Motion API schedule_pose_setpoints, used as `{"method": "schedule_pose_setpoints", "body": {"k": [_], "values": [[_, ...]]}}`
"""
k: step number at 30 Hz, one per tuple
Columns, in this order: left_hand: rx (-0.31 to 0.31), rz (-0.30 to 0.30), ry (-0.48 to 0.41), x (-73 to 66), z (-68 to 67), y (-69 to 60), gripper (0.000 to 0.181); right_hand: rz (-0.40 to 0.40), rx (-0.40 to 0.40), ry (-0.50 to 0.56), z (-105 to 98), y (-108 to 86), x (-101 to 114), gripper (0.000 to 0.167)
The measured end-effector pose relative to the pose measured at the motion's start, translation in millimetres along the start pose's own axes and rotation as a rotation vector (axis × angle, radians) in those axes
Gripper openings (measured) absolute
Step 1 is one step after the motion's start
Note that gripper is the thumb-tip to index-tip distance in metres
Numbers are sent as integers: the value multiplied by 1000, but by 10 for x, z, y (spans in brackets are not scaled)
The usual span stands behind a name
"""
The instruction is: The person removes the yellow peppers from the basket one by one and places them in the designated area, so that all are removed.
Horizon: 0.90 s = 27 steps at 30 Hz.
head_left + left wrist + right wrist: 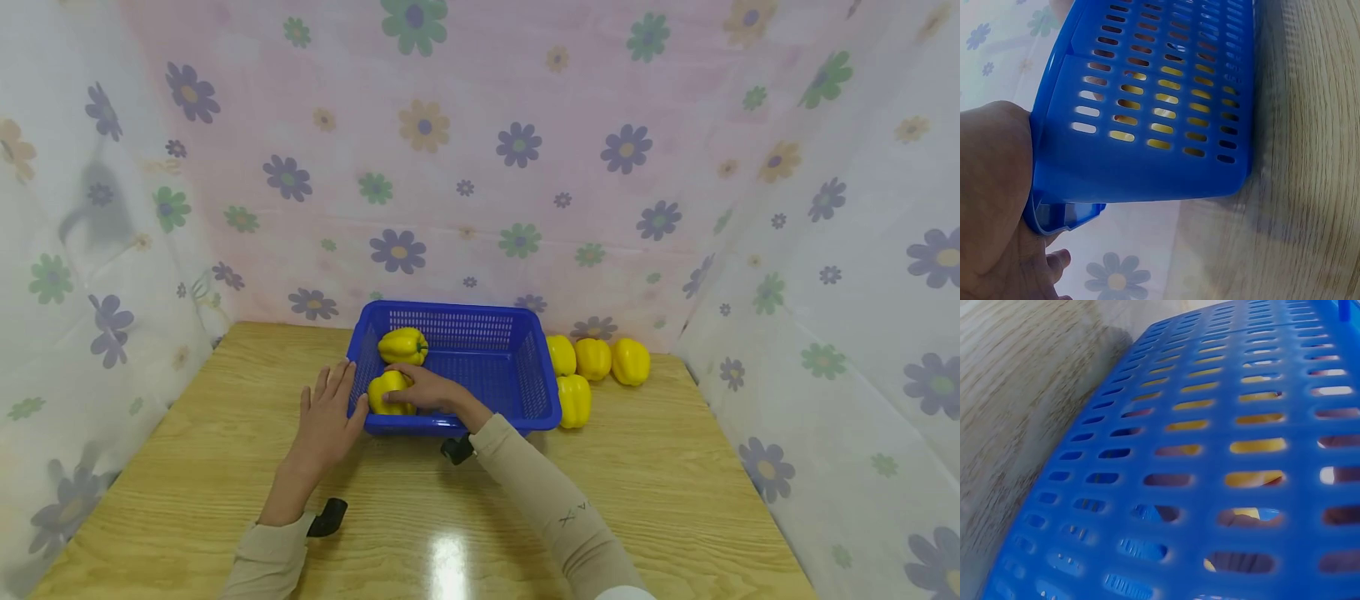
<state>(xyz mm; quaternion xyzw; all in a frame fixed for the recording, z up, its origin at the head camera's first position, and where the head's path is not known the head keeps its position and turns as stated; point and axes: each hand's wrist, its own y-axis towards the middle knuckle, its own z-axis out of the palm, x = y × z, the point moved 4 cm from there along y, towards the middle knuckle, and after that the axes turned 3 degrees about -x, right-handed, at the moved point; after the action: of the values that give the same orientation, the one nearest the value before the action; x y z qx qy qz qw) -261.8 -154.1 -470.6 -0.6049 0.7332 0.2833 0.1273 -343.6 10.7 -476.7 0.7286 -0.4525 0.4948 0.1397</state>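
Two peppers are in, my right hand gripping one at the basket's near-left corner, left hand straight-fingered; four outside peppers remain.

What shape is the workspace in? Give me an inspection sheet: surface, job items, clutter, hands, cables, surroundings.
Surface: wood-grain table, glare on the near side.
Basket: blue, slotted walls, standing on the table.
Peppers: yellow; two inside the basket at its left, four outside to its right.
Clutter: nothing seen.
Left hand: touches the basket's left rim.
Right hand: grips the nearer pepper in the basket.
Cables: nothing seen.
Surroundings: flowered sheets behind and on both sides.
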Motion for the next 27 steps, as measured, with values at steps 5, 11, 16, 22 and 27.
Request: {"method": "schedule_pose_setpoints", "body": {"k": [5,11,16,22,27], "values": [[8,-4,26,-1,-9,0,64,18,-4,25,-2,-19,3,64],[10,-9,45,10,-11,0,63,65,-16,50,-12,-36,-5,65],[6,-9,43,7,-14,6,64,82,-17,66,-23,-40,-9,66],[10,-13,38,15,-7,10,64,68,-1,86,-32,-44,5,65],[-2,-10,37,14,-13,4,63,64,-5,70,-46,-29,-15,64]]}}
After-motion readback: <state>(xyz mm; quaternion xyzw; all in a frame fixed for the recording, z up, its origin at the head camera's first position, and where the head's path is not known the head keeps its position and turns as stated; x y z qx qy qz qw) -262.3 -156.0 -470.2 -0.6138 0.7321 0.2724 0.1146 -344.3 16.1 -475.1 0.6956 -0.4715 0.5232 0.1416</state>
